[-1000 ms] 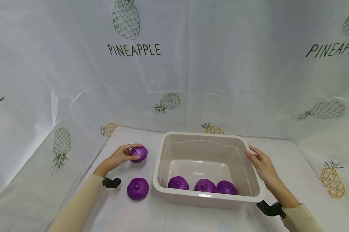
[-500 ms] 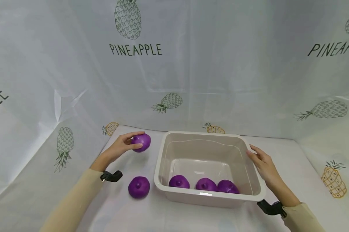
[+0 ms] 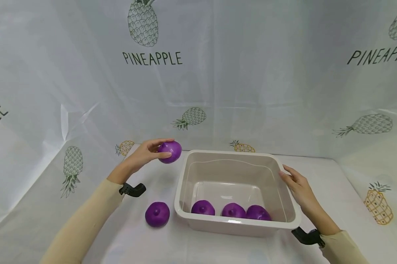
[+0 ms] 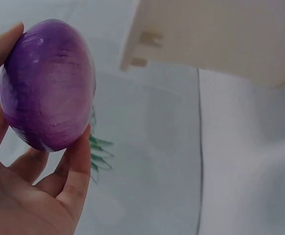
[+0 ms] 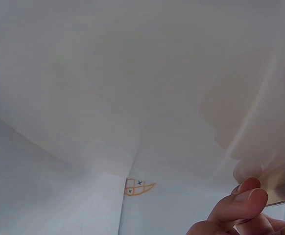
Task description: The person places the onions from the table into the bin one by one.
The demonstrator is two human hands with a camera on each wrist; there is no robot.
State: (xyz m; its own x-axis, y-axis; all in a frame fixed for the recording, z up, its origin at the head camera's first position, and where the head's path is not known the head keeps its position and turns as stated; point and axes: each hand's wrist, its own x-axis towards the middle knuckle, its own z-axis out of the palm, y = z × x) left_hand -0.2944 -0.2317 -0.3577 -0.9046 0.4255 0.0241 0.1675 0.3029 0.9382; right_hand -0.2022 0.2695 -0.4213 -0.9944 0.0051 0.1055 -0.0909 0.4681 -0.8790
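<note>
In the head view my left hand holds a round, glossy purple onion between thumb and fingers, raised left of the bin's far left corner. The left wrist view shows this onion close up, fingertips around its sides. A beige plastic bin stands to its right, with three purple onions along its near inner wall, among them a middle onion. My right hand grips the bin's right rim, thumb over the edge. Part of that right hand appears at the rim in the right wrist view.
Another purple onion lies on the white table covering, left of the bin's near corner. A pineapple-print sheet rises as a backdrop behind and at the sides. Black wrist straps sit at both sleeves.
My left hand has lifted the onion off the table, upward and to the right toward the bin. My right hand, the bin and the other onions have stayed in place.
</note>
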